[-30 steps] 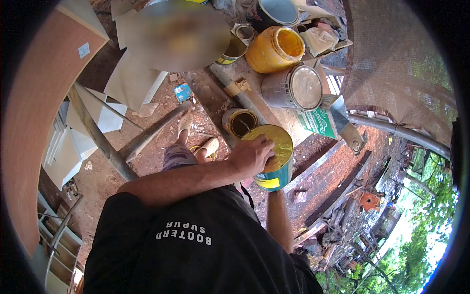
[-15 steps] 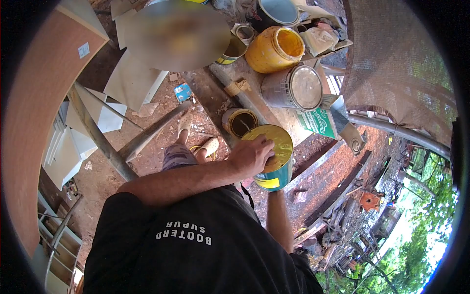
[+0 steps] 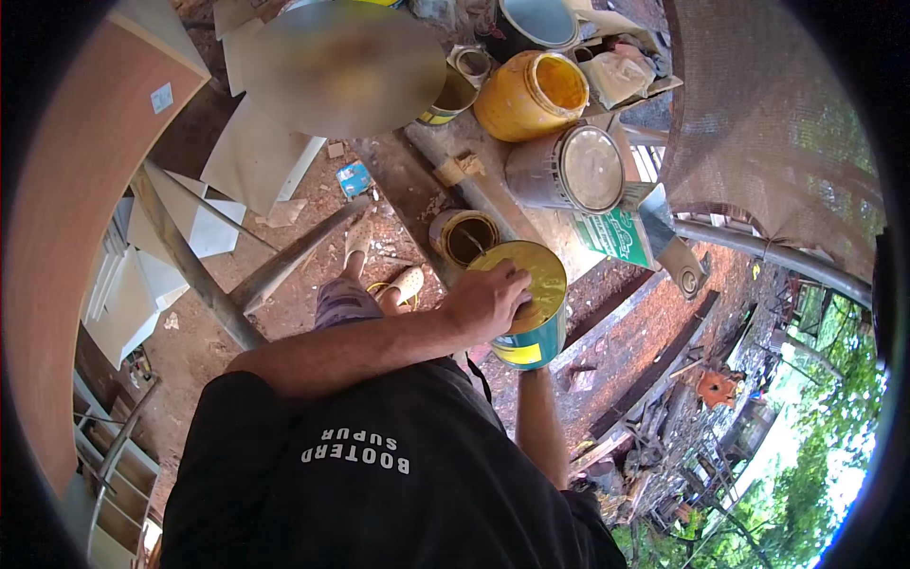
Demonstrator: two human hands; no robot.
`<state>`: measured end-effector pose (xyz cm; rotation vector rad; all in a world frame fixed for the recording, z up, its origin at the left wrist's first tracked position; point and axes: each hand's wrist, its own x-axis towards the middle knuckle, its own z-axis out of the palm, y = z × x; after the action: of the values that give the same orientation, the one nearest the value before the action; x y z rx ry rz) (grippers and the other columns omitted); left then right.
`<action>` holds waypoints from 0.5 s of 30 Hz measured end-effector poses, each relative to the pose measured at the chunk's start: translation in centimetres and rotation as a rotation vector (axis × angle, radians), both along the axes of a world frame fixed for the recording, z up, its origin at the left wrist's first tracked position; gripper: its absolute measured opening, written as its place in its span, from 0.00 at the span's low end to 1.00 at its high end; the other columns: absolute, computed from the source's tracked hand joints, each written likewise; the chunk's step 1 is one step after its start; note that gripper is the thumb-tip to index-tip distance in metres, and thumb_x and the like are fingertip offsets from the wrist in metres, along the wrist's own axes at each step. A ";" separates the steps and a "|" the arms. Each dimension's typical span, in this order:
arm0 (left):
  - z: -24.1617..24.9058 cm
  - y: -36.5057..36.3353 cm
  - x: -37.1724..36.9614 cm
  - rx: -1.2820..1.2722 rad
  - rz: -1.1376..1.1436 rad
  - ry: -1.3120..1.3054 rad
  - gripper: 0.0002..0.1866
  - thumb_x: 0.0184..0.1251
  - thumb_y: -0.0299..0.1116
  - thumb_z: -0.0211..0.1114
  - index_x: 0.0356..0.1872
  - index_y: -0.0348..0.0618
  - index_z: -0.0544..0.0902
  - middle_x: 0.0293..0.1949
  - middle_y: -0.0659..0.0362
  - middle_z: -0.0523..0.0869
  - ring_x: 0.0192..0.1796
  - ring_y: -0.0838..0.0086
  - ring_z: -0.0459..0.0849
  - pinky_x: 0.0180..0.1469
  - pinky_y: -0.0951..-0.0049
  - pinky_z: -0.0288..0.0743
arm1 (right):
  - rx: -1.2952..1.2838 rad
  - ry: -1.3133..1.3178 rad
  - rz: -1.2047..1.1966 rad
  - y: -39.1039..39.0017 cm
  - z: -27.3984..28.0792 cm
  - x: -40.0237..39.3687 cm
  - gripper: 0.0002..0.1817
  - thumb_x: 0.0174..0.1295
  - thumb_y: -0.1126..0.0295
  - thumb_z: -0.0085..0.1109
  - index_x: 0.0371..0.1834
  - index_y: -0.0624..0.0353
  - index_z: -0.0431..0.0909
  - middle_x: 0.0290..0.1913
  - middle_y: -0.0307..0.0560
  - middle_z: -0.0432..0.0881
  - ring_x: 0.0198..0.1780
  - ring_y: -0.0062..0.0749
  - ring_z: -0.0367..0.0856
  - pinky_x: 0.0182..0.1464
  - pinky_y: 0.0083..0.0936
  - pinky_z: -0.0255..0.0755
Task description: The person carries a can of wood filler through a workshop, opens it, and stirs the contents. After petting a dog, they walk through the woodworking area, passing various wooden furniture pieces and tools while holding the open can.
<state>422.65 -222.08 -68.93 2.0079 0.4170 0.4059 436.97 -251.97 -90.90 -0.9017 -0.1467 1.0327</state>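
Note:
A teal tin can [image 3: 531,349] with a yellow label patch and a gold-coloured round end is held tilted in front of my body. My left hand [image 3: 488,302] grips its near-left rim, fingers curled over onto the gold end. From below, my right forearm reaches up to the can's underside; the right hand itself is hidden behind the can. Just past the tilted rim stands a smaller open tin [image 3: 438,237], dark inside, on the worktop. A thin streak runs between the can's rim and this tin's mouth.
On the worktop [image 3: 389,175] stand a yellow plastic jar [image 3: 507,100], a large lidded bucket [image 3: 540,175] and a dark bucket [image 3: 495,38]. A green printed package [image 3: 614,237] lies at its right edge. Wooden poles [image 3: 204,261] and panels [image 3: 251,156] are at left. A blurred patch covers the top.

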 end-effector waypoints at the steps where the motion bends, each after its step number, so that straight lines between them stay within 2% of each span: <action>1: 0.1 0.0 0.0 0.004 -0.003 0.011 0.10 0.70 0.34 0.70 0.43 0.41 0.80 0.39 0.53 0.82 0.35 0.54 0.88 0.35 0.55 0.82 | 0.001 0.005 0.000 0.8 0.9 -0.3 0.35 0.83 0.46 0.33 0.87 0.50 0.46 0.85 0.46 0.54 0.84 0.39 0.54 0.86 0.40 0.45; 3: 0.2 0.1 0.0 0.008 -0.003 0.012 0.11 0.70 0.34 0.70 0.44 0.40 0.80 0.39 0.52 0.82 0.35 0.55 0.88 0.35 0.55 0.82 | -0.099 -0.056 0.026 1.6 2.8 -0.8 0.35 0.83 0.46 0.33 0.87 0.50 0.46 0.85 0.46 0.54 0.84 0.39 0.54 0.86 0.40 0.45; 9: 0.0 0.1 0.0 0.012 -0.008 0.000 0.11 0.70 0.34 0.70 0.44 0.39 0.80 0.38 0.52 0.82 0.35 0.55 0.88 0.35 0.55 0.82 | -0.119 -0.040 0.014 2.0 3.2 -0.8 0.36 0.83 0.45 0.32 0.87 0.50 0.46 0.86 0.46 0.53 0.84 0.40 0.53 0.86 0.41 0.44; 12: 0.0 0.1 0.0 0.019 -0.008 -0.005 0.11 0.70 0.34 0.70 0.44 0.39 0.80 0.38 0.52 0.82 0.35 0.56 0.88 0.35 0.56 0.82 | 0.142 0.208 -0.029 1.8 3.3 -0.4 0.36 0.83 0.44 0.32 0.87 0.49 0.46 0.86 0.46 0.53 0.84 0.40 0.53 0.86 0.41 0.44; 14: 0.0 0.1 0.0 0.023 -0.008 -0.003 0.11 0.70 0.34 0.70 0.44 0.39 0.80 0.38 0.52 0.82 0.35 0.56 0.88 0.35 0.56 0.82 | -0.364 -0.378 0.014 0.1 0.6 0.0 0.33 0.81 0.53 0.47 0.84 0.52 0.55 0.81 0.42 0.63 0.81 0.34 0.60 0.83 0.36 0.53; 15: 0.0 0.1 0.0 0.023 -0.009 0.000 0.11 0.70 0.34 0.70 0.44 0.39 0.80 0.38 0.52 0.82 0.35 0.56 0.88 0.35 0.56 0.82 | -0.439 -0.452 0.016 0.1 0.5 0.0 0.33 0.80 0.54 0.49 0.84 0.53 0.57 0.81 0.42 0.65 0.81 0.34 0.61 0.83 0.36 0.54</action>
<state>422.67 -221.96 -68.91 2.0318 0.4047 0.4066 436.95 -251.89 -90.40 -1.5314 -0.3129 0.8742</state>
